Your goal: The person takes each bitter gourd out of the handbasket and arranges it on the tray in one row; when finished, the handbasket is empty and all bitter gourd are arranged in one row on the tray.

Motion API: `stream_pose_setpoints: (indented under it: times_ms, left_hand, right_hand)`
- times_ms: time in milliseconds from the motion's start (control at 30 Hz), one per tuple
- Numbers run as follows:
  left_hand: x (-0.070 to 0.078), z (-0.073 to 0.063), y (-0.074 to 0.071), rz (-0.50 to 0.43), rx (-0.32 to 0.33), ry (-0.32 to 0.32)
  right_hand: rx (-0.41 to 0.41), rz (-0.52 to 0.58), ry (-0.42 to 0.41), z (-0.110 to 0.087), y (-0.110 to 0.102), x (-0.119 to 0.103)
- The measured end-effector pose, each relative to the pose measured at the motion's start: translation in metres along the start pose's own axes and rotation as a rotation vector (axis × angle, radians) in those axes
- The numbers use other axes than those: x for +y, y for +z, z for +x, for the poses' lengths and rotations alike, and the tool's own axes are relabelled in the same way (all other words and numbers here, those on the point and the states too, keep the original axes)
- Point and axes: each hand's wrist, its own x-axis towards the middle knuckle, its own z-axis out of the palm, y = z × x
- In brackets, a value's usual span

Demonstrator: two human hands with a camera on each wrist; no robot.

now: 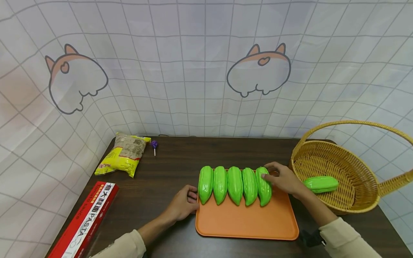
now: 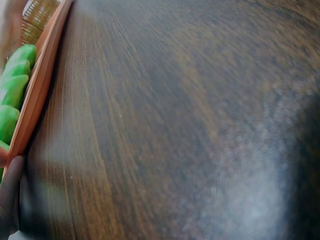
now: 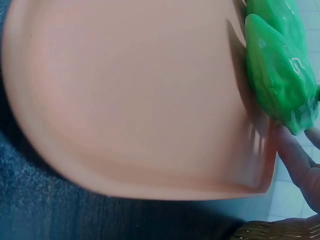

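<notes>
Several glossy, ridged green toy gourds point(image 1: 235, 185) lie side by side along the back of an orange tray point(image 1: 245, 224). My left hand point(image 1: 182, 204) pinches the tray's left rim, its thumb and a finger seen on that edge in the left wrist view. At the right end of the row, my right hand point(image 1: 284, 180) holds the last gourd point(image 1: 264, 186), with the thumb on its upper side. In the right wrist view, fingers point(image 3: 295, 160) touch the far end of that gourd point(image 3: 280, 75); part of the hand is out of frame.
A wicker basket point(image 1: 361, 165) with a tall handle stands right of the tray, another green gourd point(image 1: 321, 184) inside it. On the left are a yellow snack bag point(image 1: 126, 154), a purple lollipop point(image 1: 154, 144) and a red pasta box point(image 1: 85, 218). A grid-patterned curtain point(image 1: 180, 71) hangs behind the table.
</notes>
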Motion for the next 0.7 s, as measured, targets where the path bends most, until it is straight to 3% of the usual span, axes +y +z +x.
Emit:
stream_pose_setpoints:
  times_ms: [333,700]
  left_hand:
    - [-0.0011,0.0006,0.0004,0.001,0.006,0.002]
    - [-0.0021,0.0011,0.0002,0.01,0.006,0.01]
  right_hand:
    - [0.028,-0.016,-0.002,0.0046,0.0056,0.0001]
    - [0.032,-0.06,-0.012,0.003,-0.0022,-0.0087]
